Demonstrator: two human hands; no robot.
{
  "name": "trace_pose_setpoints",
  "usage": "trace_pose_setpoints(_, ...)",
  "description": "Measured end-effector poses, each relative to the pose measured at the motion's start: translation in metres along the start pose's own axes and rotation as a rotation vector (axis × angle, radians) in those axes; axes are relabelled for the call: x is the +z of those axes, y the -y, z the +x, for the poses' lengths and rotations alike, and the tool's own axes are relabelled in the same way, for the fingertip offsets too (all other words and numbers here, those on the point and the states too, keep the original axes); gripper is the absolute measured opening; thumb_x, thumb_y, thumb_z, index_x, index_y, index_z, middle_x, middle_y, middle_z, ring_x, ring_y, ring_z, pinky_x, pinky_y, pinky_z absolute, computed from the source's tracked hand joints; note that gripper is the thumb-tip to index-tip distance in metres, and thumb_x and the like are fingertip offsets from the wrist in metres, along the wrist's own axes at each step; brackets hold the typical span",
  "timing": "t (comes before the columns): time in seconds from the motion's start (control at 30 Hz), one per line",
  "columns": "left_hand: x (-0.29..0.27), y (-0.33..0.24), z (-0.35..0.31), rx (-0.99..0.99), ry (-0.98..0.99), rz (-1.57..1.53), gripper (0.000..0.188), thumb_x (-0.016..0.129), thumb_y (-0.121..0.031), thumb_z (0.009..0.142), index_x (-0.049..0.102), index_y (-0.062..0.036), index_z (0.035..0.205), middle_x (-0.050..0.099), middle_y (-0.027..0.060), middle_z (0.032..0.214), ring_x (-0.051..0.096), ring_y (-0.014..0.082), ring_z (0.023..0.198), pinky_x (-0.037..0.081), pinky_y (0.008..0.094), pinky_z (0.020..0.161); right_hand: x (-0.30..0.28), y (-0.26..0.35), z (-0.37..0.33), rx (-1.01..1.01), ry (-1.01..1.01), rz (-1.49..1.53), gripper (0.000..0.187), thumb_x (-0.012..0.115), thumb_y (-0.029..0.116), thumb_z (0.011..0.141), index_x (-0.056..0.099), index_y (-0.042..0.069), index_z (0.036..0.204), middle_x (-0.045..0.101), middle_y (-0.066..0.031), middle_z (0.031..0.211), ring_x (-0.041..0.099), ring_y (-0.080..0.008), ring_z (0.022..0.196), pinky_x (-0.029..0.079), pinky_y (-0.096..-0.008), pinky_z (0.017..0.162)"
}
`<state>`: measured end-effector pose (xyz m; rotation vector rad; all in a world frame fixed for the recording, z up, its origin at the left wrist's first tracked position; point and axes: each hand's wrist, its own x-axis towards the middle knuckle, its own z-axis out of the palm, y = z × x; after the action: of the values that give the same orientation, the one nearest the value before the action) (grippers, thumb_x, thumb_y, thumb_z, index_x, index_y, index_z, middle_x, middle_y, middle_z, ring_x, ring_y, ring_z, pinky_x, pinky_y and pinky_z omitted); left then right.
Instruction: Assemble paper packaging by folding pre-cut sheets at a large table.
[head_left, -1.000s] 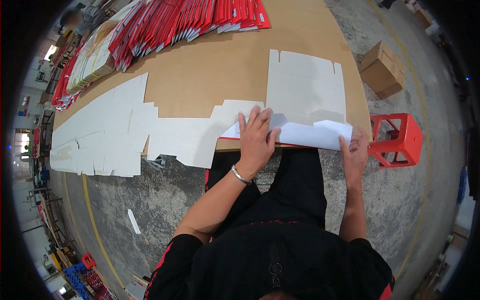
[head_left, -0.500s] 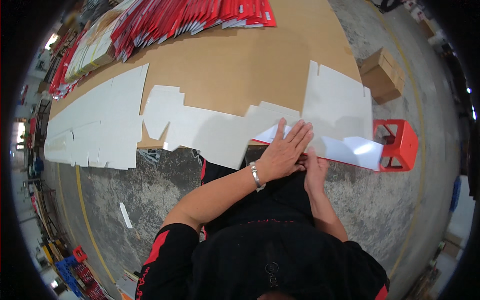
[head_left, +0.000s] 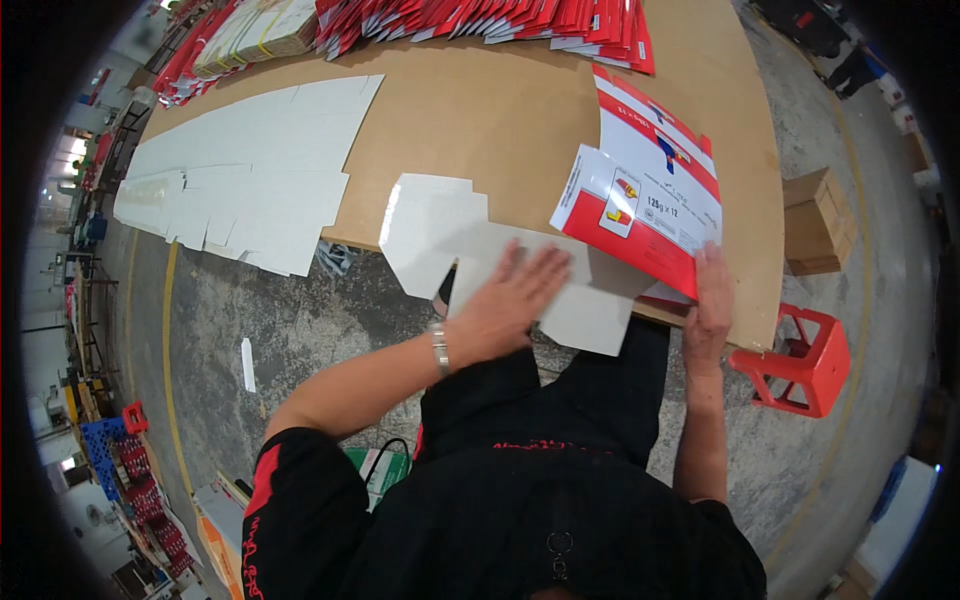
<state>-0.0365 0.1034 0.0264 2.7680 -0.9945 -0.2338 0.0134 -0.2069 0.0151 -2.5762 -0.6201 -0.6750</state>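
Observation:
A die-cut carton blank lies along the table's near edge, its plain white face up. At its right end a printed panel in red and white is turned over and tilts toward the middle. My left hand, slightly blurred, rests flat on the white part with fingers stretched out. At the printed panel's near right corner is my right hand, its fingers extended against the edge. The underside of that corner is hidden.
More white blanks lie stacked at the table's left. Along the far side sit a row of red folded cartons and a strapped bundle. A red stool and a brown box stand on the floor to the right.
The blank's right end has been turned over, so its printed face shows. My left hand has moved left along the white part, and my right hand has moved right. The view has shifted.

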Motion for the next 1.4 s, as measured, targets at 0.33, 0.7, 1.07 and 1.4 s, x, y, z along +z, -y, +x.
trace_pose_setpoints(0.33, -0.008, 0.086, -0.035, -0.008, -0.536, -0.442, 0.026, 0.069, 0.003, 0.070, 0.071, -0.0065, 0.094, 0.064, 0.0091, 0.090, 0.062, 0.0275, 0.088, 0.053, 0.0358, 0.075, 0.010, -0.027, -0.002, 0.113, 0.111, 0.143, 0.059, 0.035, -0.017, 0.084, 0.052, 0.003, 0.137, 0.052, -0.0159, 0.140, 0.046, -0.0321, 0.133, 0.034, -0.0427, 0.113)
trace_pose_setpoints(0.7, 0.009, 0.067, 0.018, -0.331, -0.416, 0.026, 0.050, 0.069, -0.022, 0.083, 0.057, -0.0082, 0.130, 0.055, 0.0097, 0.122, 0.048, 0.0323, 0.118, 0.037, 0.0469, 0.097, -0.005, -0.004, -0.006, 0.036, 0.291, 0.071, 0.062, 0.049, -0.001, 0.083, 0.044, 0.010, 0.144, 0.042, -0.0130, 0.149, 0.035, -0.0322, 0.141, 0.023, -0.0478, 0.117)
trace_pose_setpoints(1.07, -0.043, 0.060, -0.038, -0.198, -0.065, 0.175, 0.098, 0.075, -0.048, 0.075, 0.028, -0.0046, 0.149, 0.026, 0.0175, 0.156, 0.017, 0.0335, 0.147, 0.005, 0.0658, 0.114, 0.017, 0.056, 0.010, -0.167, 0.525, -0.022, 0.067, 0.065, 0.046, 0.085, 0.046, 0.019, 0.143, 0.040, -0.0045, 0.151, 0.032, -0.0284, 0.141, 0.018, -0.0545, 0.117)
trace_pose_setpoints(1.4, 0.008, 0.092, -0.026, -0.604, -0.912, -0.624, 0.116, 0.082, -0.014, 0.075, -0.003, -0.0062, 0.155, 0.041, 0.0219, 0.143, 0.039, 0.0294, 0.136, 0.028, 0.0373, 0.114, 0.014, 0.056, -0.003, -0.107, 0.501, -0.018, 0.066, 0.064, 0.046, 0.085, 0.046, 0.020, 0.143, 0.039, -0.0040, 0.151, 0.031, -0.0282, 0.142, 0.017, -0.0545, 0.117)
